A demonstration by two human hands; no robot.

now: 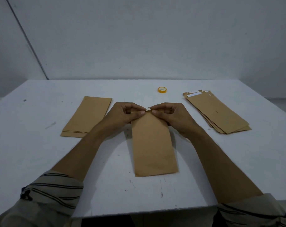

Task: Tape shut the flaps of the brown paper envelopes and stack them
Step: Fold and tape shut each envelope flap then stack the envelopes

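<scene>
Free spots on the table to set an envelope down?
Bare: white table left of neat brown envelope stack; near-right corner nearer than the fanned brown envelope pile. Crowded: centre, where left hand and right hand pinch the middle brown envelope; yellow tape roll behind.

Our forearms angle inward, sleeves rolled up. Left hand and right hand meet fingertip to fingertip, fingers curled, both pinching the far end of the envelope.
</scene>
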